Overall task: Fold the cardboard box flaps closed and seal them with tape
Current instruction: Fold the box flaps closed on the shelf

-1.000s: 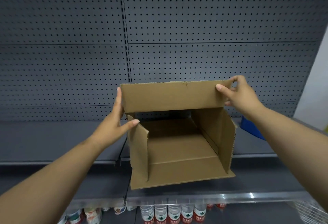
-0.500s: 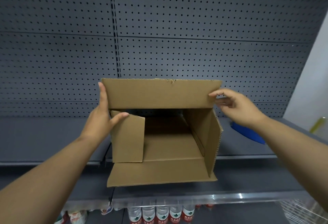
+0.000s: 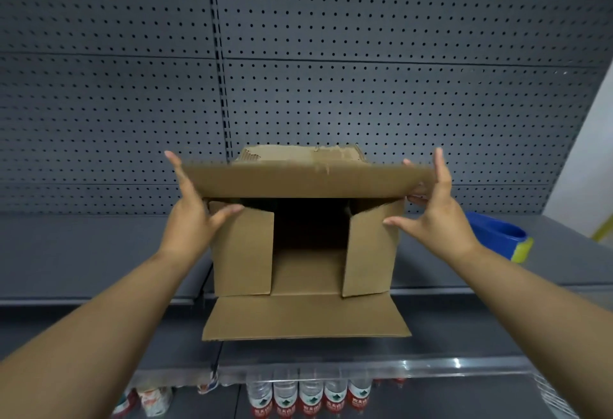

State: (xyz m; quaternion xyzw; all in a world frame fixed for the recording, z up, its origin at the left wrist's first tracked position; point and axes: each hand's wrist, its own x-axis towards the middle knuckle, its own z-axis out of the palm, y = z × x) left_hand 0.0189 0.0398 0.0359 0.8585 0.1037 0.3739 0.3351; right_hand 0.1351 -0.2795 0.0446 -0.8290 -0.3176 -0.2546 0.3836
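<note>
A brown cardboard box (image 3: 306,272) lies on its side on a grey shelf (image 3: 99,252), its opening facing me. Both side flaps are folded in over the opening, with a dark gap between them. The top flap (image 3: 308,181) juts out toward me and the bottom flap (image 3: 305,317) lies flat on the shelf. My left hand (image 3: 195,216) touches the top flap's left end with straight fingers, its thumb pressing the left side flap. My right hand (image 3: 434,216) mirrors it at the right end, thumb on the right side flap. No tape is visible.
A grey pegboard wall (image 3: 331,70) rises behind the shelf. A blue tool with a yellow-green end (image 3: 497,236) lies on the shelf to the right of the box. Water bottles (image 3: 308,398) stand on the lower shelf below.
Both side flaps have swung inward over the opening. My right hand moved from the top flap's corner onto the right side flap. The top flap has tilted further toward me.
</note>
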